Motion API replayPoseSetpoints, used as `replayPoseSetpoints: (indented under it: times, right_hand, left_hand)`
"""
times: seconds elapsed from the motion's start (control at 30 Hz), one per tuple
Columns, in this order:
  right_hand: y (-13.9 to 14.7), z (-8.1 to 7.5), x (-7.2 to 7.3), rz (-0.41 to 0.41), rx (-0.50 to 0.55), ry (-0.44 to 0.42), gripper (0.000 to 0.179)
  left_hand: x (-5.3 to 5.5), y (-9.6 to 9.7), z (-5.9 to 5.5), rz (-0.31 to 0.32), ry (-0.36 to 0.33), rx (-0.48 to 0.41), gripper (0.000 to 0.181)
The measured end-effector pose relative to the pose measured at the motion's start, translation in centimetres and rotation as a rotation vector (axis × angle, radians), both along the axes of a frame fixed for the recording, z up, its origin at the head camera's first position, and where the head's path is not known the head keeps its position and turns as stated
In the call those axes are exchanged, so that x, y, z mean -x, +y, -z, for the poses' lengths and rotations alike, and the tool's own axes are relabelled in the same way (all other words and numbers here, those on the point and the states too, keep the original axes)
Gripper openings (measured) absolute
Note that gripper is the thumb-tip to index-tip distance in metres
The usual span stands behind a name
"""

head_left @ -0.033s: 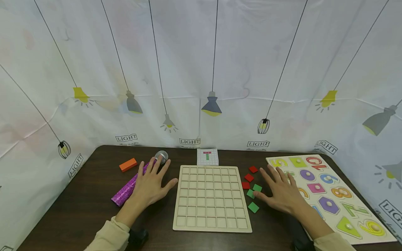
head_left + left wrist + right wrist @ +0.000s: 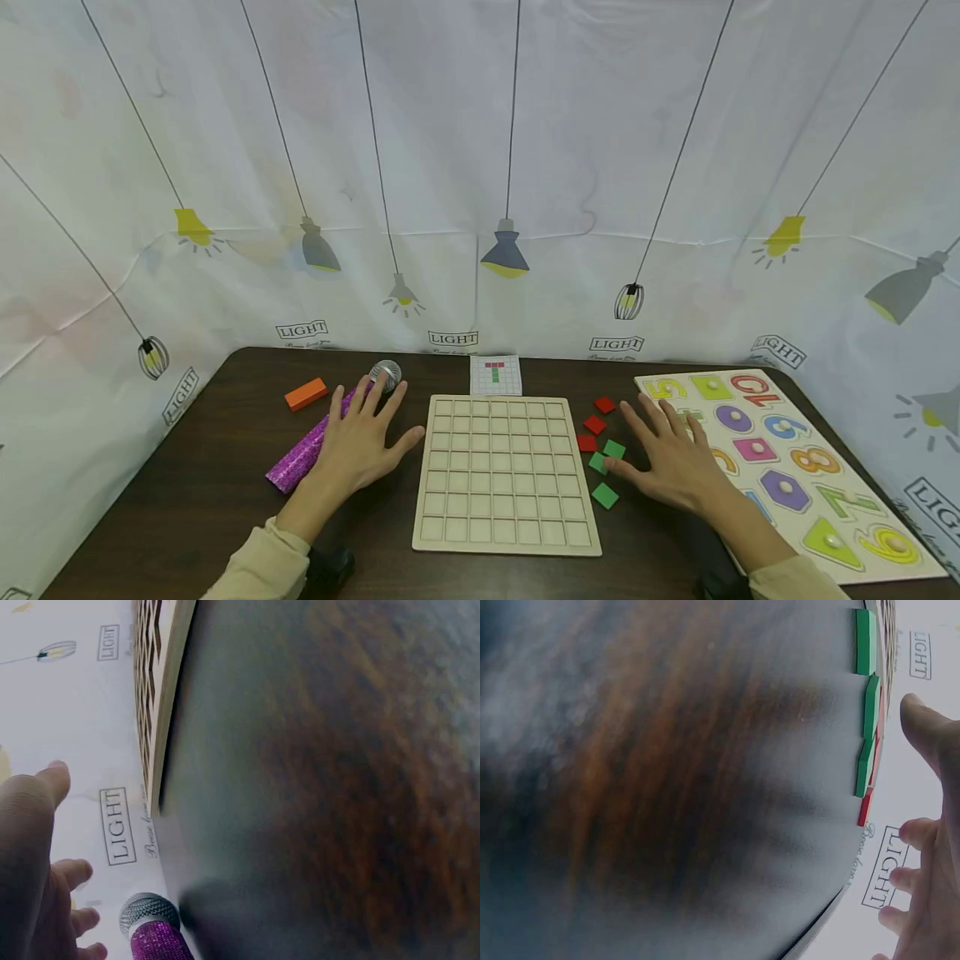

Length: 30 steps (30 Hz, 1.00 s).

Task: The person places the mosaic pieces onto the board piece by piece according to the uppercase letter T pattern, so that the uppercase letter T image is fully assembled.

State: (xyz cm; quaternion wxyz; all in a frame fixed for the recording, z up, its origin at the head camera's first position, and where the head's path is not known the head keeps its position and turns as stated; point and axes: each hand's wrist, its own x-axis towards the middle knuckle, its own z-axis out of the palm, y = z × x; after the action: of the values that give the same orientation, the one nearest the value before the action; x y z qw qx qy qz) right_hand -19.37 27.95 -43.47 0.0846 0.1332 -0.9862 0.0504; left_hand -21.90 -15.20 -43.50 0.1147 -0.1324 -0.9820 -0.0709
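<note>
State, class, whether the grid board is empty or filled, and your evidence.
Empty: every cell of the grid board is bare, and the red tiles and green tiles lie beside it.

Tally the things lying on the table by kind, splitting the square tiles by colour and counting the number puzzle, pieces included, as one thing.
Red tiles: 3
Green tiles: 3
Grid board: 1
Pattern card: 1
Microphone: 1
Orange block: 1
Number puzzle: 1
Total: 11
</note>
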Motion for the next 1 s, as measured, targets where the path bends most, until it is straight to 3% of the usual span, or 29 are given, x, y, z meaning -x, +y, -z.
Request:
replayPoseSetpoints:
  times: [0.8, 0.9, 1.0]
  right_hand:
    - [-0.6, -0.2, 0.1, 0.017, 0.003, -0.026, 0.086]
    - [-0.6, -0.3, 0.3, -0.005, 0.041, -0.043, 0.081]
    - [-0.6, -0.4, 0.7, -0.031, 0.116, -0.068, 0.073]
  left_hand:
    - [0.0, -0.1, 1.0, 0.010, 0.021, 0.036, 0.074]
    - [-0.1, 0.0, 1.0, 0.028, 0.031, 0.023, 0.072]
    - [-0.2, 0.3, 1.2, 0.076, 0.034, -0.054, 0.067]
